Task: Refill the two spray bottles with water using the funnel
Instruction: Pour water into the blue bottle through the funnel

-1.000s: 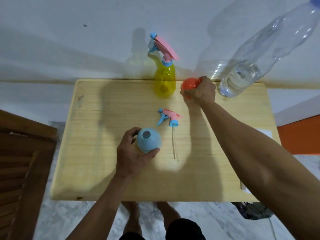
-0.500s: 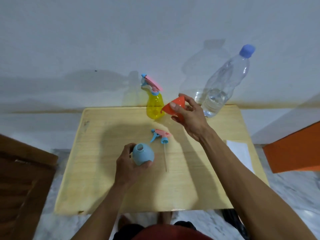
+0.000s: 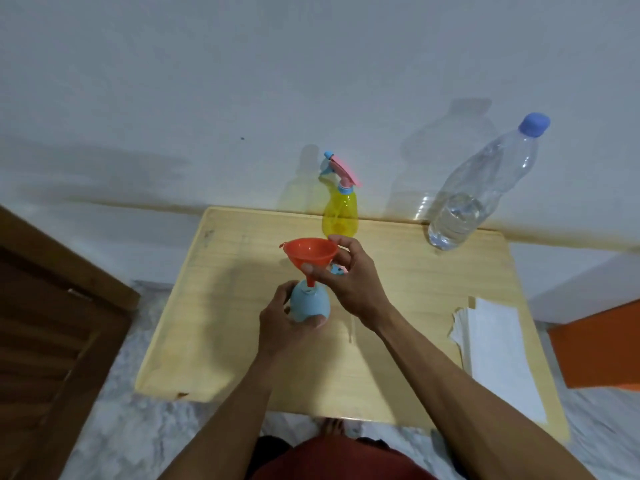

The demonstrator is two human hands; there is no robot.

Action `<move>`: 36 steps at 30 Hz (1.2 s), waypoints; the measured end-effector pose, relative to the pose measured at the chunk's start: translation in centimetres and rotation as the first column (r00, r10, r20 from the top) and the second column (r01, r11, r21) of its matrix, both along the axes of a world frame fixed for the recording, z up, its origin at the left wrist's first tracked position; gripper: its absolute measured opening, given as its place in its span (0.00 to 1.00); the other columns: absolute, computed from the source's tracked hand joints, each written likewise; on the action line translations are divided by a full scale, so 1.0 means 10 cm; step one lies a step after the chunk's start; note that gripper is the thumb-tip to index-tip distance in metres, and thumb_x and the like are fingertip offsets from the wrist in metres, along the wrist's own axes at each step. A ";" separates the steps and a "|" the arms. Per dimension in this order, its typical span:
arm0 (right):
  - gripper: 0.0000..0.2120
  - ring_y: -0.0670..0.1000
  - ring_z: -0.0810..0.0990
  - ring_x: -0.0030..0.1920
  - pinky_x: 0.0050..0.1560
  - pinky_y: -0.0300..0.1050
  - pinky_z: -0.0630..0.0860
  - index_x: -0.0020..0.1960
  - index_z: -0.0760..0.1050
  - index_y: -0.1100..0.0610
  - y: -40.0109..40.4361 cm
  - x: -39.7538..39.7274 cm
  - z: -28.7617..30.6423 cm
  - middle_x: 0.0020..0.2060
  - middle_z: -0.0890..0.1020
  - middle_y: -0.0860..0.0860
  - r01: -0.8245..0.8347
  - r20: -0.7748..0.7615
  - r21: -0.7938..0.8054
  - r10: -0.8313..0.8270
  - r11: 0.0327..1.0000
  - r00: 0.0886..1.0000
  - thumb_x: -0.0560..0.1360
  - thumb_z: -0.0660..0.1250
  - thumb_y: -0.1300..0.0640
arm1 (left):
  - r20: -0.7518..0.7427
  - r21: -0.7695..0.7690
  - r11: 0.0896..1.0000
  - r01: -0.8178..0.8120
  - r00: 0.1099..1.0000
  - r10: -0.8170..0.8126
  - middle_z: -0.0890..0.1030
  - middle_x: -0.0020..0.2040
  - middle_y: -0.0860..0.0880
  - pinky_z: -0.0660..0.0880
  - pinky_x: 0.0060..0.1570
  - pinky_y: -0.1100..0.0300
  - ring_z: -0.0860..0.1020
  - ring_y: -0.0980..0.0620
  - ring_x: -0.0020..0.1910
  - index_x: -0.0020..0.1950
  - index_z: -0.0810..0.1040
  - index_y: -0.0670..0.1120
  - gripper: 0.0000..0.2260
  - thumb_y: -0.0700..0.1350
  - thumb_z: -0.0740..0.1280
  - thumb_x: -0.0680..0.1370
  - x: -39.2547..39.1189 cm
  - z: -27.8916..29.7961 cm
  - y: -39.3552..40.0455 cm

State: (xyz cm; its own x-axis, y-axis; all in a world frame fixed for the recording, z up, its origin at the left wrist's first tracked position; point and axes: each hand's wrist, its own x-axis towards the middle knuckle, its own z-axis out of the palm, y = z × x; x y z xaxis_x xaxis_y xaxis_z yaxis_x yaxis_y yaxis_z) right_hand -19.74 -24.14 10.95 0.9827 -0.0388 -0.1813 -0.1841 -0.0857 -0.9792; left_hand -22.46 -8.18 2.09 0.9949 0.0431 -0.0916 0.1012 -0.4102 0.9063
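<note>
Seating the funnel is the step in hand. The right hand [image 3: 349,282] grasps the orange funnel [image 3: 309,253] by its cone, thumb in front and fingers at the far rim, with the spout entering the open neck of the blue spray bottle [image 3: 309,304]. Whether the spout is fully home cannot be told. The left hand [image 3: 284,322] is wrapped around the blue bottle's body, steadying it over the middle of the wooden table [image 3: 239,306].

The yellow spray bottle [image 3: 340,216] stands at the table's far edge against the wall, trigger head still fitted. A clear water bottle [image 3: 474,199], capped in blue and partly filled, stands well to the right. The removed trigger head [image 3: 336,270] lies mostly hidden behind the right hand.

Judgement: no water is poured yet. The next move calls for freeing the right hand, uncapping the water bottle and pouring slowly while the left steadies bottle and funnel.
</note>
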 end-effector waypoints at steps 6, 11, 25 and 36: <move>0.39 0.46 0.81 0.60 0.65 0.57 0.76 0.65 0.69 0.47 0.05 -0.01 -0.17 0.56 0.85 0.48 0.009 0.049 -0.087 -0.005 0.996 0.999 0.60 0.85 0.49 | 0.024 0.029 1.000 0.004 1.000 -0.004 0.81 0.56 0.57 0.81 0.53 0.57 0.80 0.54 0.56 0.64 0.74 0.56 0.33 0.51 0.82 0.62 0.01 -0.09 0.04; 0.41 0.46 0.79 0.62 0.57 0.60 0.79 0.65 0.69 0.46 0.04 -0.13 -0.23 0.58 0.83 0.44 -0.018 0.087 -0.167 0.033 0.986 0.996 0.58 0.86 0.48 | -0.001 0.034 0.999 0.010 1.000 -0.010 0.80 0.53 0.59 0.77 0.47 0.70 0.79 0.68 0.50 0.63 0.74 0.56 0.31 0.50 0.83 0.63 0.00 -0.09 0.04; 0.40 0.41 0.76 0.64 0.51 0.39 0.75 0.65 0.68 0.48 0.02 -0.28 -0.23 0.61 0.80 0.41 -0.028 0.137 -0.219 0.059 0.975 0.989 0.60 0.86 0.58 | 0.035 0.086 0.995 0.047 0.998 -0.050 0.78 0.48 0.66 0.73 0.44 0.76 0.76 0.75 0.48 0.64 0.71 0.56 0.33 0.52 0.83 0.64 -0.02 0.00 0.04; 0.34 0.39 0.79 0.55 0.57 0.43 0.78 0.70 0.69 0.50 -0.16 -0.63 -0.19 0.59 0.79 0.38 0.198 0.138 -0.234 -0.169 0.952 0.976 0.69 0.73 0.70 | -0.021 0.125 0.992 0.026 1.000 -0.024 0.76 0.69 0.46 0.75 0.62 0.48 0.75 0.48 0.68 0.73 0.70 0.46 0.42 0.49 0.83 0.63 -0.22 0.11 0.32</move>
State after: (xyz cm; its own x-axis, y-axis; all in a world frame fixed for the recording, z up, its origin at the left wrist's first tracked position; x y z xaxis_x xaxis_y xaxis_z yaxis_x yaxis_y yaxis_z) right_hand -26.08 -25.69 9.06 0.9680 -0.2491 -0.0298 -0.1065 -0.3004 -0.9478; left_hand -24.66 -5.00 3.16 0.9939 0.0308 -0.1059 0.1063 -0.5231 0.8456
